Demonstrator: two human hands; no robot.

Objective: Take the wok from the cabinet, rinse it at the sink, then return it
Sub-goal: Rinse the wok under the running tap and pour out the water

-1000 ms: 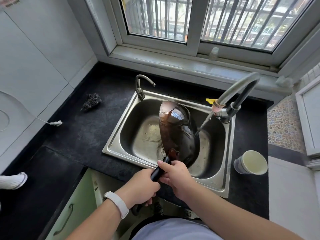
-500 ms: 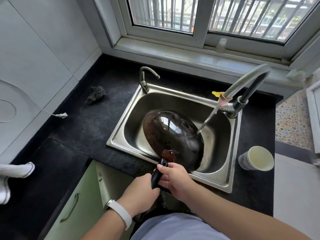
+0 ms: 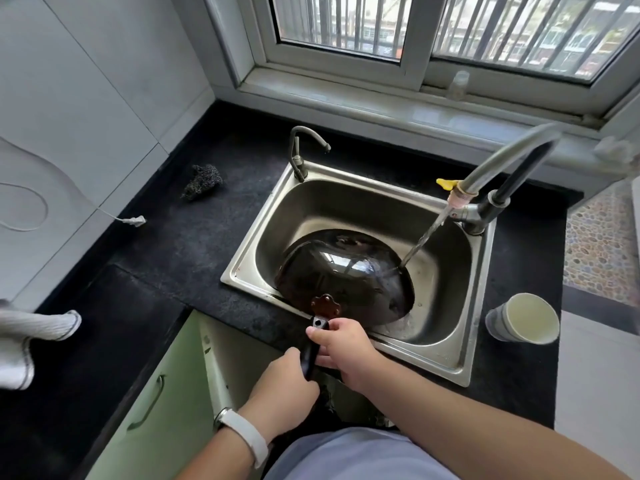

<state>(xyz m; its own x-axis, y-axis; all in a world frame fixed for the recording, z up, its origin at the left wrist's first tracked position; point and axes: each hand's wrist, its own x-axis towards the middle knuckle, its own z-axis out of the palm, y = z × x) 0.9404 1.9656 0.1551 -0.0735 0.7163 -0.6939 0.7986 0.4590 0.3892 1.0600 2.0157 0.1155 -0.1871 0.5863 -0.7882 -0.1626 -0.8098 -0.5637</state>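
Observation:
A dark wok (image 3: 343, 275) lies upside down in the steel sink (image 3: 446, 344), its shiny rounded underside facing up. Its black handle (image 3: 313, 344) sticks out over the sink's front rim. My left hand (image 3: 282, 389) grips the lower end of the handle, a white band on its wrist. My right hand (image 3: 341, 348) holds the handle nearer the wok. Water runs from the hose on the main tap (image 3: 485, 209) and hits the wok's right side. The cabinet door (image 3: 162, 403) below the counter, pale green, stands open.
A small second tap (image 3: 299, 157) stands at the sink's back left corner. A dark scouring pad (image 3: 202, 181) and a white cable end (image 3: 135, 220) lie on the black counter at left. A paper cup (image 3: 524, 318) lies on its side right of the sink. A white cloth (image 3: 31, 336) hangs at far left.
The wok has turned from standing on edge to lying upside down in the sink. Both hands stayed on the handle, and the water stream now lands on its underside.

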